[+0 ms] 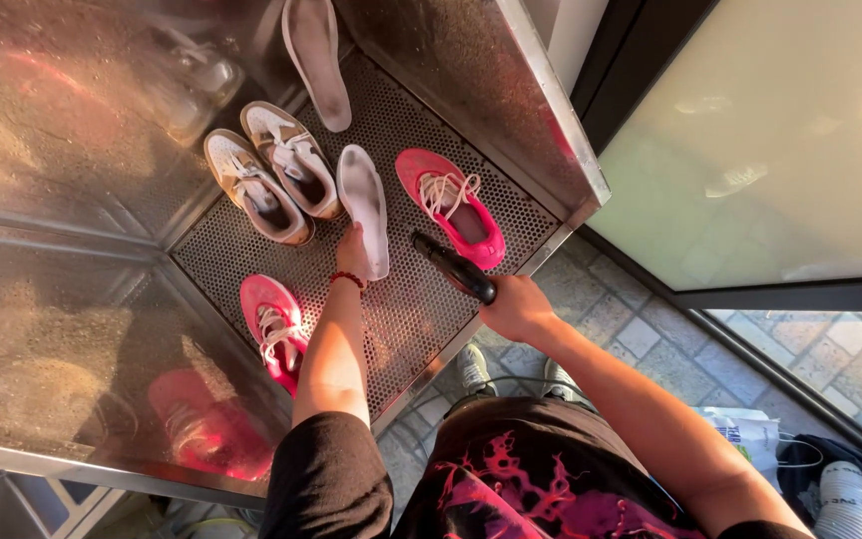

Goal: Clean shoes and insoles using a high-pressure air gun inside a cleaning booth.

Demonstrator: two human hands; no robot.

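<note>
My left grip [353, 245] rests on the near end of an insole [364, 207] lying on the perforated tray floor [411, 309]. Just left of that insole stands a pair of sneakers [271, 172], side by side. Beyond them lies a second insole [315, 55]. My right grip [517, 304] holds a spray nozzle [453, 267] at the tray's near edge; one shoe [453, 205] lies just beyond its tip. Another shoe [274, 327] lies left of my left forearm.
</note>
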